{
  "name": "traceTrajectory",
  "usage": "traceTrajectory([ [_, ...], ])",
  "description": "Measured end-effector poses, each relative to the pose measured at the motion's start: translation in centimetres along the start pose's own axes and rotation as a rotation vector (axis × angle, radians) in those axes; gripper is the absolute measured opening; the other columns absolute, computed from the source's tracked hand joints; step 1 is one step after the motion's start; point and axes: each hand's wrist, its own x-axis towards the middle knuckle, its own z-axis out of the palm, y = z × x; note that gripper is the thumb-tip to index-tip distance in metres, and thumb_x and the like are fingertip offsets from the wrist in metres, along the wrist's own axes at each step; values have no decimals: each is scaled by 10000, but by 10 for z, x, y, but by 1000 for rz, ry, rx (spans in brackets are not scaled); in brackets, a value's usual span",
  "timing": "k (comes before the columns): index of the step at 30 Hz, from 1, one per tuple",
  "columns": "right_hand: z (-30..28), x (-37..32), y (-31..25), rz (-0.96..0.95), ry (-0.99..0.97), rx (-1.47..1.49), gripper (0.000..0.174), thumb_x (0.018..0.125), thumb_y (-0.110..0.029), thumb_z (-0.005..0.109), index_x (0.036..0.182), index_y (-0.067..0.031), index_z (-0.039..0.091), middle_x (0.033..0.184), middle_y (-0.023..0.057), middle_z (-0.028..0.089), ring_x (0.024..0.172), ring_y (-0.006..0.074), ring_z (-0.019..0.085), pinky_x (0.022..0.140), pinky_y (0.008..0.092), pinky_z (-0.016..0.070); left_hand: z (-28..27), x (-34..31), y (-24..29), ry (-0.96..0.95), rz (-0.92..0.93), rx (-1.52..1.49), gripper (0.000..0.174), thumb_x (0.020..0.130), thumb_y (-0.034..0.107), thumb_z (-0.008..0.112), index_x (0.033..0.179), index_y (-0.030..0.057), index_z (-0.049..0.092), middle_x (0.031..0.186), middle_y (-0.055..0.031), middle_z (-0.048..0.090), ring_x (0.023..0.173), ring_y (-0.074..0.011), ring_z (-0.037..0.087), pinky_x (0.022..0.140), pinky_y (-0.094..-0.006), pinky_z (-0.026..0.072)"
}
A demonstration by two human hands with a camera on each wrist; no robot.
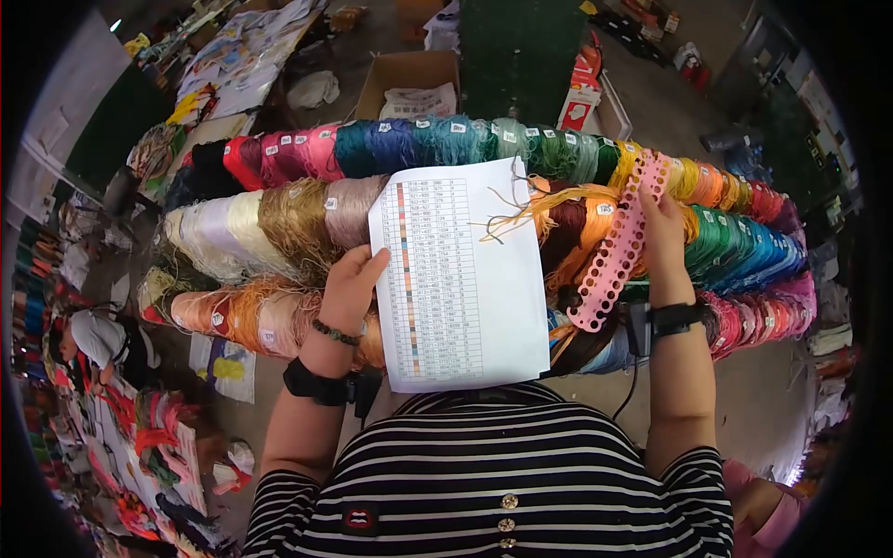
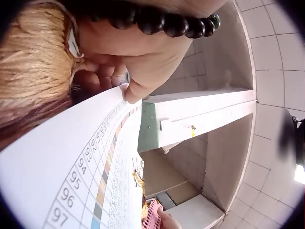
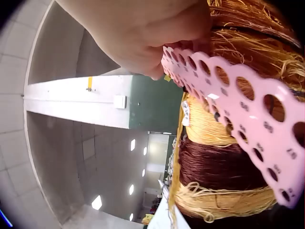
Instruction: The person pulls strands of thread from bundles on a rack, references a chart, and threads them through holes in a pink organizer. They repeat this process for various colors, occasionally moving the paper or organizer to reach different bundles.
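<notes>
Your left hand [image 1: 352, 284] grips the white printed sheet [image 1: 456, 279] by its left edge, above rows of stringy, bundled thread [image 1: 233, 223]. Your right hand [image 1: 662, 237] pinches the glossy pink perforated strip [image 1: 619, 246] near its top; yellow-orange strands [image 1: 558, 197] trail leftward over the sheet, apparently loose.

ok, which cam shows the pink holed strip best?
Right wrist: the pink strip is close up, holes and some printed numbers clear, though cropped at the right edge. Head: nearly all of it, numbers too small to read. Left wrist: only a small piece at the bottom, by the right hand.
</notes>
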Motion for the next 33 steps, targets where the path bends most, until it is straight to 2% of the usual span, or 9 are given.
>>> traceTrajectory([
  [2,6,-17,-3,-192,-7,-141,416,908,-180,642,1233,35,496,1034,106,615,919,127,597,766,252,498,-2,0,-3,11,17,13,270,947,204,597,1061,-39,627,887,-30,675,747,-58,608,629,-190,468],
  [5,-2,-48,-14,-178,114,-232,586,889,-126,658,1358,40,349,1116,154,584,992,157,586,794,266,509,0,-3,-2,22,24,-35,227,942,180,604,1011,-32,642,851,-22,677,707,-49,598,612,-182,456],
  [6,-12,-52,-6,-171,103,-239,574,880,-117,671,1333,28,349,1063,149,606,941,167,611,763,276,528,-2,-2,-3,25,25,-38,217,942,174,604,1003,-30,643,851,-24,678,702,-50,597,612,-181,456],
  [11,-11,-95,12,246,54,26,447,884,-150,679,1230,-10,434,949,65,644,799,146,640,635,270,537,0,-2,-4,30,53,-49,199,945,162,597,976,-30,639,846,-33,680,693,-59,603,613,-185,466],
  [12,-9,-97,14,304,16,32,342,913,-122,626,1202,-5,485,988,61,651,816,133,633,668,263,526,1,-2,-4,34,61,-57,194,945,157,595,972,-31,637,845,-37,681,693,-62,606,614,-187,469],
  [16,1,-100,-1,151,-30,226,211,966,-93,507,1154,-12,558,981,25,647,830,99,627,740,235,502,3,-1,-4,33,67,-77,169,944,131,593,960,-34,628,852,-48,685,704,-70,616,624,-198,484],
  [24,-30,-87,-116,-133,101,335,281,991,-146,480,1228,-7,539,1046,67,648,871,112,629,763,249,509,7,-1,-4,54,109,-95,169,947,123,590,952,-45,614,849,-68,689,674,-73,619,588,-197,491],
  [29,-7,-111,-60,62,-57,187,287,990,-176,500,1218,-11,550,992,46,648,807,106,619,705,251,512,6,-2,-5,68,134,-123,176,950,124,587,964,-50,611,853,-67,688,688,-73,617,603,-201,489],
  [33,27,-140,-4,214,-200,176,285,955,-49,517,1227,26,560,1071,38,644,914,85,593,829,220,461,5,-2,-8,111,139,-135,179,952,122,581,979,-52,609,860,-65,685,704,-73,613,624,-203,483],
])
